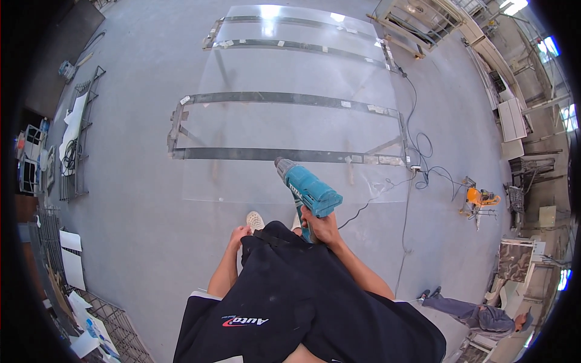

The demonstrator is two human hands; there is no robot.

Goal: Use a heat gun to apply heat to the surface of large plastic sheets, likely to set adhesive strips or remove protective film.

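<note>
My right hand [322, 228] is wrapped round the grip of a teal power drill [312, 188]. The drill's dark tip points forward and left, over the near edge of a metal frame [242, 153]. My left hand [241, 234] is curled beside the dark fabric of my top, low at the front; whatever it may hold is hidden. Ahead of me a large clear sheet [290, 130] lies across the metal frame and a second, farther metal frame [302, 46]. Small pale tape pieces and labels dot the dark bars.
A black cable [417, 145] loops over the floor on the right. Beyond it stands an orange power tool [481, 197]. A person [484, 317] in grey clothes is at the lower right. Metal racks [75, 145] line the left; a framed cart [417, 21] stands at the far right.
</note>
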